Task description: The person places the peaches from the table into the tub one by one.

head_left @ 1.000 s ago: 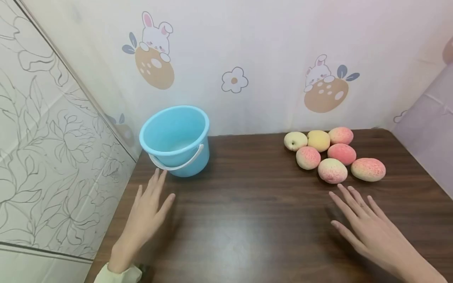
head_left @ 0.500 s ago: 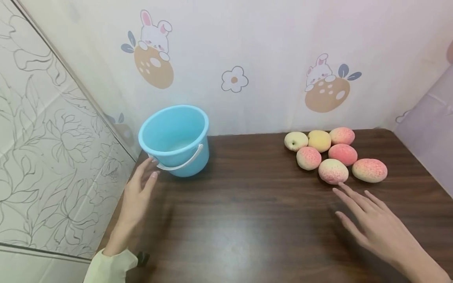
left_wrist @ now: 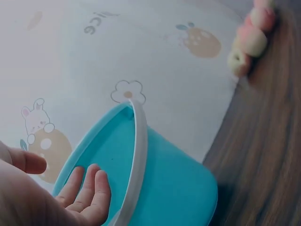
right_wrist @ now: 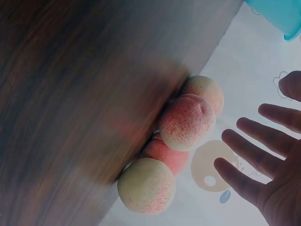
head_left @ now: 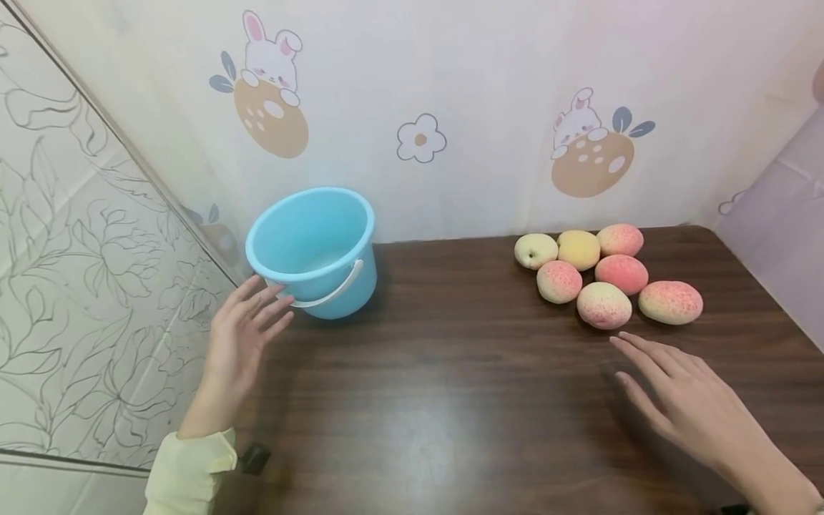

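Observation:
A light blue bucket (head_left: 309, 243) stands upright at the back left of the brown table, its white handle (head_left: 335, 290) hanging down on the near side. My left hand (head_left: 241, 336) is at the bucket's near left rim, fingers spread and slightly bent beside the handle. In the left wrist view those fingers (left_wrist: 89, 193) overlap the bucket and grip nothing. Several peaches (head_left: 605, 306), pink, cream and yellow, lie in a cluster at the back right. Just in front of the nearest peach hovers my right hand (head_left: 689, 400), fingers extended, holding nothing; the right wrist view shows the palm and spread fingers (right_wrist: 254, 153).
Behind the table (head_left: 425, 400) rises a pale wall (head_left: 476, 71) printed with rabbits and a flower. A white panel with line-drawn flowers (head_left: 96, 250) borders the left side. At the right edge is a lilac surface (head_left: 782, 214).
My left hand has moved up and left to the bucket's rim and turned, its fingers now bent beside the handle. The right hand has barely moved. Bucket and peaches stay in place.

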Action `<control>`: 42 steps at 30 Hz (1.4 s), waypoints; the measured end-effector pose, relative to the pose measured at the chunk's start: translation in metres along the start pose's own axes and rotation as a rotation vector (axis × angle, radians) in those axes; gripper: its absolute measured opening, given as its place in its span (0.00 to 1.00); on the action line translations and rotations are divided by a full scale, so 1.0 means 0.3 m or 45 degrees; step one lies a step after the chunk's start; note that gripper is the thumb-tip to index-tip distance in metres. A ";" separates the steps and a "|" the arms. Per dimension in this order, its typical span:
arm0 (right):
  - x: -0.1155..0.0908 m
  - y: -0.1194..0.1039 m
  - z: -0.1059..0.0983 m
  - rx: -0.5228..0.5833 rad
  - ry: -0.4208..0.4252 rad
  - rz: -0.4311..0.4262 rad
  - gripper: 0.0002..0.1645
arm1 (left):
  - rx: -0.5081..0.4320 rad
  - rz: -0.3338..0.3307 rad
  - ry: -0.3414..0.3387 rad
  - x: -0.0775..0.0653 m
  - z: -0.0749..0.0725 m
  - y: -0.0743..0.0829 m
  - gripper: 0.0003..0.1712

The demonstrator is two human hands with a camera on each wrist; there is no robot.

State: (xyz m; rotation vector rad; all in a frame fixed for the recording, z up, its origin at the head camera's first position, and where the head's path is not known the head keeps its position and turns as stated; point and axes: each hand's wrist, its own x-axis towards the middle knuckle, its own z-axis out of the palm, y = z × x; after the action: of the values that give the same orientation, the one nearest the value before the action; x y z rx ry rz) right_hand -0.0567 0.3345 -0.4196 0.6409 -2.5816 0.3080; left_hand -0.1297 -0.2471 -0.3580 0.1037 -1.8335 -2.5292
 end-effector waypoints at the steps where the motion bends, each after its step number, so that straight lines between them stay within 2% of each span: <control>1: 0.001 0.001 -0.001 0.001 0.000 0.002 0.31 | -0.043 -0.018 -0.016 0.005 0.000 0.003 0.34; 4: 0.005 0.001 -0.003 0.001 -0.001 0.012 0.31 | -0.189 -0.065 -0.040 0.019 0.001 0.011 0.37; 8: 0.013 0.006 -0.005 0.000 0.001 0.019 0.32 | -0.298 -0.092 -0.016 0.033 0.013 0.017 0.39; 18: 0.025 0.052 0.003 -0.001 0.039 0.010 0.27 | -0.280 -0.028 0.168 0.053 0.048 0.013 0.48; 24: 0.024 0.079 0.003 0.002 0.034 0.040 0.29 | -0.326 0.010 0.203 0.077 0.073 0.007 0.50; 29: 0.044 0.104 0.008 0.004 0.035 0.005 0.31 | -0.366 0.019 0.249 0.087 0.083 0.007 0.52; 35: 0.086 0.134 0.019 0.007 0.069 -0.068 0.27 | -0.352 0.009 0.286 0.092 0.083 0.002 0.52; 42: 0.113 0.148 0.035 -0.003 0.034 -0.023 0.30 | -0.308 -0.026 0.301 0.085 0.079 -0.008 0.51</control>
State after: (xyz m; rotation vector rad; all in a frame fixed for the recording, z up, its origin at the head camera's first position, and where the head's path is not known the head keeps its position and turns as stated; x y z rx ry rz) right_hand -0.1090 0.3565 -0.4167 0.6544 -2.5494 0.3050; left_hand -0.1566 -0.2251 -0.3542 0.3994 -1.4408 -2.5966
